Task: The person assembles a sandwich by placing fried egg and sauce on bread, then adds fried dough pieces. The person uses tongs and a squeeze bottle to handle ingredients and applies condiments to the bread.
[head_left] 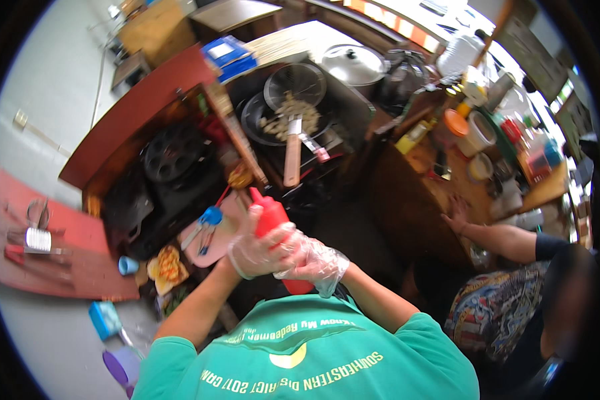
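Observation:
A red squeeze bottle (271, 213) is held tilted in front of my chest, its nozzle toward the upper left and its base against my shirt. My left hand (260, 245), in a clear plastic glove, wraps around the bottle. My right hand (319, 261), gloved the same way, closes on it lower down, overlapping the left fingers. Left of my hands lies a pink cutting board (228, 220) with a blue-topped item (211, 215) and utensils on it. Beside the board, bread slices with an orange-red topping (168, 268) sit near my left forearm.
Ahead, a dark pan (252, 119) holds pale food pieces, with a wooden-handled strainer (293, 153) across it. A silver lid (355, 64) lies behind. On the right, a co-worker's hand (457, 215) rests on a wooden table (417, 200) crowded with containers. A black burner (173, 155) stands left.

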Action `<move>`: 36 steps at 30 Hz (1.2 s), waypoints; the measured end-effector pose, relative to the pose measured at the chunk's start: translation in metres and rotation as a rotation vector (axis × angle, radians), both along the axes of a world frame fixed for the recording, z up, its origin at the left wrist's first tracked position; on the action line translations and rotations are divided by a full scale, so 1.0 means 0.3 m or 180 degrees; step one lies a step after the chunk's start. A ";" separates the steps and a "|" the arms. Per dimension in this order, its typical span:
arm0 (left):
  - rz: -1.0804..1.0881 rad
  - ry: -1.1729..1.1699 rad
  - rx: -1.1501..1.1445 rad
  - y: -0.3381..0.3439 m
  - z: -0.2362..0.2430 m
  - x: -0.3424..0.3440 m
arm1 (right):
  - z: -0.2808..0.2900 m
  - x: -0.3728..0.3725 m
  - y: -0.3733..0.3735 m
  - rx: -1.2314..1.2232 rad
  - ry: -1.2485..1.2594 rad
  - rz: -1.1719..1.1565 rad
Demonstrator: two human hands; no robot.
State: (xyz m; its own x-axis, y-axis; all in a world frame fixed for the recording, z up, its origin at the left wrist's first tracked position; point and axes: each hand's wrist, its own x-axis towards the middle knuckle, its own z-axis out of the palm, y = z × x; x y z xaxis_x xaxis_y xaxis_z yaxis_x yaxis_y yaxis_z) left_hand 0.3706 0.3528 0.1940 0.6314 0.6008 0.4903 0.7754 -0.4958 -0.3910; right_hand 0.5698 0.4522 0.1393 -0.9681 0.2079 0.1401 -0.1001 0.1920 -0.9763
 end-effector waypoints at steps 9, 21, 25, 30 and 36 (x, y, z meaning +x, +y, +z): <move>0.0306 -0.0806 -0.1028 0.183 -0.149 0.207 | -0.187 0.579 0.412 -0.1444 0.0446 -0.3489; 0.1817 -0.0817 -0.4470 -0.509 -0.505 -0.132 | -0.723 1.168 1.250 0.0479 -0.1680 -0.5572; 0.2940 -0.1237 -0.3538 -0.803 -0.271 -0.430 | -0.717 1.089 1.339 0.0677 -0.2072 -0.5169; 0.5312 0.0189 -0.3107 -1.090 0.232 -0.820 | -0.654 1.077 1.315 0.0548 -0.2288 -0.5311; 0.5762 0.1878 -0.1323 -1.376 0.850 -1.231 | -0.610 1.014 1.079 -0.0059 -0.1971 -0.5526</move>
State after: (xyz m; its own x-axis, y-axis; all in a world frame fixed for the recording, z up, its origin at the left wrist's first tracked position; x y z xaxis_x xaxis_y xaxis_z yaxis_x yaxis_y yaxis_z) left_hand 0.0014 -0.0600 0.4489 -0.7606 0.6289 0.1614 0.2301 0.4936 -0.8387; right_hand 0.8741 0.7760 -0.0438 0.4061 0.9054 -0.1235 0.5060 -0.3354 -0.7947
